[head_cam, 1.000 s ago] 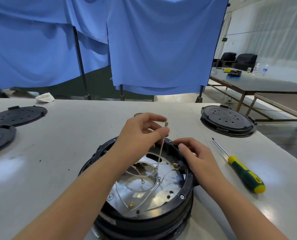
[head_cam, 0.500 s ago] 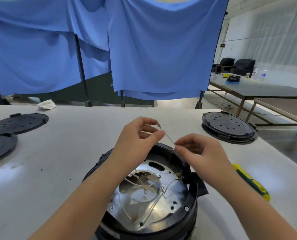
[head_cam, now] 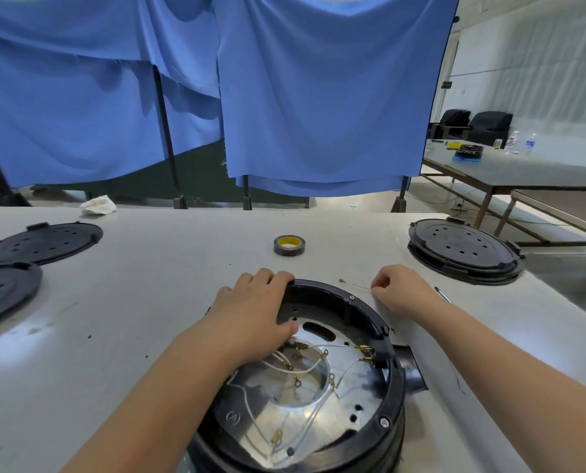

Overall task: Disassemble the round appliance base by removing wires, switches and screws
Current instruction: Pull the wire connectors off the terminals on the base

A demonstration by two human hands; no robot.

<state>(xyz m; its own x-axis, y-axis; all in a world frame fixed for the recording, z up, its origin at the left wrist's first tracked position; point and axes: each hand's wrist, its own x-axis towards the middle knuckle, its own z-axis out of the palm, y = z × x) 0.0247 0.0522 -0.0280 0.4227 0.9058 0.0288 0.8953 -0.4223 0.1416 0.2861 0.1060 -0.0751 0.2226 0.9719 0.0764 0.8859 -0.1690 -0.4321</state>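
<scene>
Setting a freed wire [head_cam: 354, 285] on the bench [head_cam: 120, 336]: your right hand [head_cam: 399, 291] pinches its end just beyond the round appliance base [head_cam: 318, 380]. Left hand [head_cam: 255, 310] grasps the base's far rim, fingers curled over it. Next, likely: release, then unplug the remaining white wires [head_cam: 305, 367] inside.

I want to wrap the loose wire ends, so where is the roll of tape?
In the head view the roll of tape lies flat on the white table, just beyond the round appliance base, between and ahead of both hands.
</scene>
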